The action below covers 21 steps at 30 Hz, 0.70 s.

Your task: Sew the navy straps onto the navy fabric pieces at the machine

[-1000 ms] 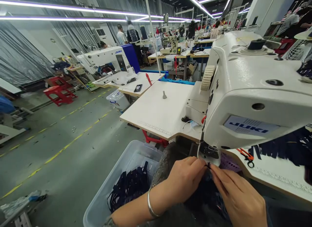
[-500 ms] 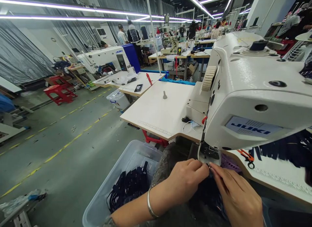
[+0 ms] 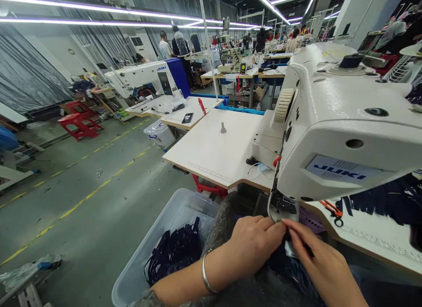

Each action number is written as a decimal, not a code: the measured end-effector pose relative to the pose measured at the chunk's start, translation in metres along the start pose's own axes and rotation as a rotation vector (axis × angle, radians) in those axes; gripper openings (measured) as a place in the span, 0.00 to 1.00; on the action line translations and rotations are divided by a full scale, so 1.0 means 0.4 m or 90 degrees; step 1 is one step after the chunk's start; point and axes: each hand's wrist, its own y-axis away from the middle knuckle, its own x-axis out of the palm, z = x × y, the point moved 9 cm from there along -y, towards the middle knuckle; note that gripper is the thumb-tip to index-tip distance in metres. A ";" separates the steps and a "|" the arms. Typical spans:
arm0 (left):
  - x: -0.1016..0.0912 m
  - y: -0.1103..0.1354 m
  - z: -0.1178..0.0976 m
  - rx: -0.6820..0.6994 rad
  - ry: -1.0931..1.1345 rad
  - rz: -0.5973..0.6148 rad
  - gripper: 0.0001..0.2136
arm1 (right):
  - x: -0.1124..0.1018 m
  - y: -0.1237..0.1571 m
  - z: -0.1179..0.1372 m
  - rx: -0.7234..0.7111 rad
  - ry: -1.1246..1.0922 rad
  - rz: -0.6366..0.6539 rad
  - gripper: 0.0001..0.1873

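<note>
Both hands meet just below the head of the white JUKI sewing machine (image 3: 346, 104), at the near edge of its metal work plate (image 3: 283, 206). The left hand (image 3: 255, 242), a silver bangle (image 3: 205, 272) on its wrist, is curled with its fingers drawn in. The right hand (image 3: 325, 259) reaches from the other side, thumb and forefinger narrow, tips beside the left hand's. What lies between the fingertips is too small and hidden to tell, so I cannot say what either hand grips.

Navy fabric strips (image 3: 295, 272) lie below the hands over the person's lap. More navy strips (image 3: 178, 252) are heaped in a clear plastic bin (image 3: 142, 244) on the left, beside the knee. Right of the machine, a navy pile (image 3: 387, 200) lies on the table (image 3: 376, 243), with orange-handled snips (image 3: 332, 210) between it and the table's inner edge. A purple basket (image 3: 310, 221) shows just behind the right hand.

On the table's left part, a small grey piece (image 3: 223, 129) stands toward the far edge. Beyond, a dark phone (image 3: 187, 118) and a red tool (image 3: 201, 106) lie on a neighbouring table.
</note>
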 end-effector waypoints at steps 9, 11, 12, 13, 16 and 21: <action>0.020 0.004 -0.009 -0.032 0.064 -0.007 0.09 | -0.034 0.014 -0.061 0.181 0.037 -0.093 0.14; 0.031 0.014 -0.011 -0.018 0.074 -0.006 0.08 | -0.023 0.017 -0.080 0.205 0.008 -0.065 0.13; 0.035 0.018 -0.010 -0.011 0.081 -0.007 0.08 | -0.019 0.017 -0.085 0.203 -0.002 -0.053 0.13; 0.038 0.022 -0.008 -0.009 0.087 -0.007 0.08 | -0.017 0.015 -0.086 0.193 -0.012 -0.044 0.13; 0.038 0.023 0.009 -0.037 0.107 0.005 0.10 | -0.011 0.009 -0.074 0.123 -0.041 -0.003 0.12; 0.052 0.013 0.027 -0.094 0.167 0.136 0.09 | 0.029 0.047 -0.029 -0.060 -0.047 0.136 0.12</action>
